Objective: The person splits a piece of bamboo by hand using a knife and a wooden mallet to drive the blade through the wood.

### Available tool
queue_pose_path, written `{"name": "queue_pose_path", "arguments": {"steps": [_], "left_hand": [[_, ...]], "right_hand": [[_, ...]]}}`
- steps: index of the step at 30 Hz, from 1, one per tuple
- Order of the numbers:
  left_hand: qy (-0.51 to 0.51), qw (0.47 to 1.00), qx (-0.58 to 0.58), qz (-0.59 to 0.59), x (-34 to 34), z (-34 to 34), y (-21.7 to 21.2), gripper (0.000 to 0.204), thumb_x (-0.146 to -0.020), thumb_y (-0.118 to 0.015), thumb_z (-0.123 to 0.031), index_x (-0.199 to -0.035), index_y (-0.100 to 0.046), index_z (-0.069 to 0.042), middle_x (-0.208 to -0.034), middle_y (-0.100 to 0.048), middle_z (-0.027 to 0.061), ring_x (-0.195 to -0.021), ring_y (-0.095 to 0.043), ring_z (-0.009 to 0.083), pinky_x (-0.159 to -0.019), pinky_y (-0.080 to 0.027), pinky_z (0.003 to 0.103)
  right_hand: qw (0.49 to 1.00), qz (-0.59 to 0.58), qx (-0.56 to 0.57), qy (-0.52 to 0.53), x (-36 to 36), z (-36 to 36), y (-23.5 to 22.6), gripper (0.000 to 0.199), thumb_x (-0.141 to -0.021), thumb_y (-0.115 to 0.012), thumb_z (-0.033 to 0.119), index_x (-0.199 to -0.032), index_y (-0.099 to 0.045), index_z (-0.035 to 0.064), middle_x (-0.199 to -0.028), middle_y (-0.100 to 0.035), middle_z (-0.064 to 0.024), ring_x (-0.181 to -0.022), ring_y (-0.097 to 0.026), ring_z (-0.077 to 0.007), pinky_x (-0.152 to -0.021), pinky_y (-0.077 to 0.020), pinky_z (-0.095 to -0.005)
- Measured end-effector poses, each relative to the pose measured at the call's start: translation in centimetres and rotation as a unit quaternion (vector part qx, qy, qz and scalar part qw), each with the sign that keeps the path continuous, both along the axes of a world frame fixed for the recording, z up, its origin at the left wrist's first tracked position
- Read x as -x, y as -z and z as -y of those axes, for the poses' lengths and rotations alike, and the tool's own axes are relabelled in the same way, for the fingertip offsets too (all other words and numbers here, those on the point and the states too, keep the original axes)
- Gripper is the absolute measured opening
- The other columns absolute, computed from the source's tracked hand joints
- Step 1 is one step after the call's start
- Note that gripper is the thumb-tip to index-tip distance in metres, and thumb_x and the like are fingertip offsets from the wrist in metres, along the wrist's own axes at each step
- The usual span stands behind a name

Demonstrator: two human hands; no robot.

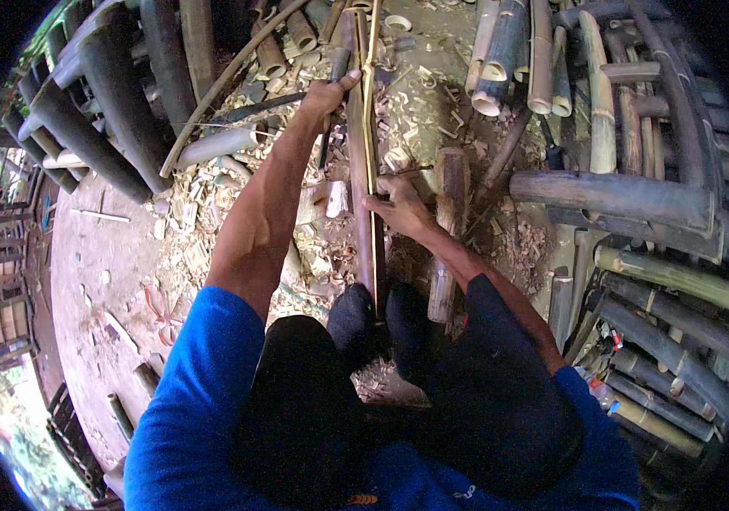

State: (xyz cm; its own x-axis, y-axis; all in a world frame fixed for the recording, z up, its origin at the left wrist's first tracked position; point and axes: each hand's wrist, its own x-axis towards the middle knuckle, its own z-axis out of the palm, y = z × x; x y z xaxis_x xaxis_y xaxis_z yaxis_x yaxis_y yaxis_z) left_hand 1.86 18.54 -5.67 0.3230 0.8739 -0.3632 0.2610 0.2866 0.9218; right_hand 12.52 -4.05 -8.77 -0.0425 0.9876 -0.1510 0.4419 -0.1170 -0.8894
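A long split bamboo pole (358, 162), brown with a pale cut edge, runs away from me from between my dark-clad feet. My left hand (328, 96) is closed round its left side farther up, thumb against the bamboo. A dark, handle-like piece shows just beyond that hand; whether the hand touches it I cannot tell. Nearer to me, my right hand (398, 207) grips the pole's right edge, its fingers partly hidden. A thin dark piece sticks out beside the right hand, too small to name. Just right of the pole stands a rough wooden post (451, 183).
Pale shavings (420, 111) cover the ground around the pole. Dark bamboo frames (117, 94) stand at the far left. On the right are a bamboo frame (611, 194) and stacked bamboo lengths (671, 336). Cut bamboo tubes (501, 68) lie at the far right.
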Motion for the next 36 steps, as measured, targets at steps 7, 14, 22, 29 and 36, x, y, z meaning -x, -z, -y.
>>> {"name": "queue_pose_path", "arguments": {"steps": [7, 14, 22, 29, 36], "left_hand": [[-0.040, 0.999, -0.001, -0.006, 0.1, -0.1, 0.1, 0.051, -0.074, -0.080, -0.051, -0.067, -0.057, -0.005, -0.055, -0.047, 0.0020, -0.041, -0.038, 0.0136, -0.037, -0.026, 0.033], [-0.045, 0.998, 0.031, 0.000, 0.1, 1.1, -0.9, 0.056, -0.076, -0.077, -0.055, -0.071, -0.056, -0.003, -0.059, -0.051, 0.0043, -0.042, -0.045, 0.0166, -0.038, -0.035, 0.034], [-0.052, 0.997, 0.057, 0.024, 0.8, -0.4, 0.7, 0.068, -0.074, -0.077, -0.057, -0.092, -0.061, 0.006, -0.077, -0.058, 0.0104, -0.062, -0.056, 0.0208, -0.048, -0.044, 0.037], [-0.085, 0.996, 0.031, 0.000, 1.4, 0.5, 0.0, 0.061, -0.074, -0.078, -0.055, -0.081, -0.058, 0.002, -0.067, -0.050, 0.0065, -0.051, -0.047, 0.0184, -0.043, -0.036, 0.035], [-0.074, 0.997, 0.018, 0.029, 0.7, -0.3, 2.1, 0.061, -0.072, -0.080, -0.054, -0.084, -0.061, 0.003, -0.065, -0.050, 0.0047, -0.050, -0.047, 0.0164, -0.044, -0.037, 0.033]], "right_hand": [[0.993, -0.031, -0.110, 0.006, 0.6, 0.0, 1.2, 0.032, -0.088, -0.066, 0.026, -0.092, -0.061, -0.0059, -0.078, -0.062, -0.0148, -0.073, -0.057, -0.0176, -0.070, -0.0471, -0.0372], [0.968, 0.244, -0.052, -0.027, 0.1, -1.9, 0.5, 0.049, -0.090, -0.062, 0.044, -0.094, -0.064, -0.0046, -0.074, -0.059, -0.0161, -0.076, -0.059, -0.0248, -0.075, -0.0478, -0.0425], [0.979, 0.177, -0.063, 0.076, -0.2, -10.5, -3.4, 0.046, -0.087, -0.065, 0.042, -0.098, -0.066, -0.0022, -0.080, -0.065, -0.0200, -0.077, -0.065, -0.0305, -0.074, -0.0497, -0.0440], [0.988, 0.105, -0.055, 0.095, 0.9, -9.5, -5.1, 0.034, -0.087, -0.064, 0.032, -0.090, -0.063, -0.0015, -0.072, -0.061, -0.0173, -0.066, -0.059, -0.0272, -0.070, -0.0482, -0.0448], [0.969, 0.035, -0.219, 0.111, -0.4, -4.3, -8.9, 0.024, -0.092, -0.062, 0.023, -0.077, -0.057, 0.0039, -0.065, -0.053, 0.0012, -0.058, -0.048, -0.0093, -0.054, -0.0396, -0.0277]]}}
